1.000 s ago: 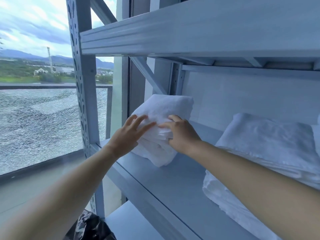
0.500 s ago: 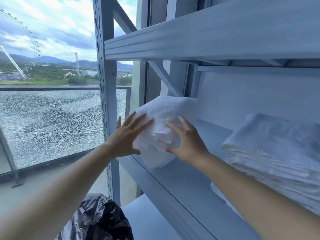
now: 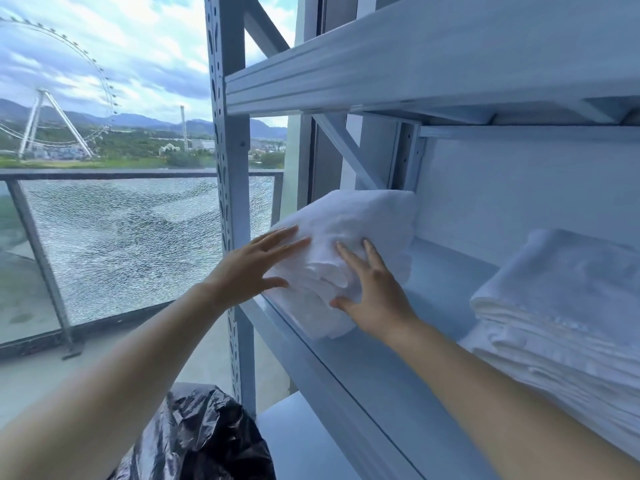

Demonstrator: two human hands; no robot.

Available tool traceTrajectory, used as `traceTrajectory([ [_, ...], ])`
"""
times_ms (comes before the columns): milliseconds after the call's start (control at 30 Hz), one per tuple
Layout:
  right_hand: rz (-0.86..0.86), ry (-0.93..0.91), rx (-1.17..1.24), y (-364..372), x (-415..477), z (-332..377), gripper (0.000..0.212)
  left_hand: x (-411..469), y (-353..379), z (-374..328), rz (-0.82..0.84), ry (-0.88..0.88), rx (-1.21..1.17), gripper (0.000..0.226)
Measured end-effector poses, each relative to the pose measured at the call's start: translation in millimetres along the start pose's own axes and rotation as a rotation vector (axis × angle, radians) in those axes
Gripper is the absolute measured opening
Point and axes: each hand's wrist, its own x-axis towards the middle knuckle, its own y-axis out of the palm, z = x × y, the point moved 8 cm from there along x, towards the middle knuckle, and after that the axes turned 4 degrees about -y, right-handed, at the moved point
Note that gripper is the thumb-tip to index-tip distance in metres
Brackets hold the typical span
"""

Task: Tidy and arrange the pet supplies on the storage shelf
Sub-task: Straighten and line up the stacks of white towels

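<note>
While the left hand lies flat and open against the left side of the small towel pile, the right hand, fingers straight and spread, presses its front, likely to make it neat. The pile sits at the left end of the shelf, near the front edge. A bigger towel stack rests further right.

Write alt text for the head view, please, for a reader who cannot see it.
The left hand and right hand press flat on a folded white towel stack at the left end of a grey metal shelf. A second towel stack lies to its right; a black bag sits below.
</note>
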Motion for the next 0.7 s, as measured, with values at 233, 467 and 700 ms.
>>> traceTrajectory([
  [233, -0.004, 0.004, 0.006, 12.4, 10.3, 0.7, 0.087, 2.9, 11.3, 10.7, -0.024, -0.029, 0.013, 0.092],
  [467, -0.043, 0.011, -0.030, 14.2, 21.2, -0.9, 0.083, 11.6, 16.4, 12.1, -0.101, -0.033, 0.013, 0.088],
  [700, -0.063, 0.029, -0.043, 22.8, 27.5, -3.7, 0.081, 16.7, 25.5, 22.6, -0.142, -0.059, -0.014, 0.083],
])
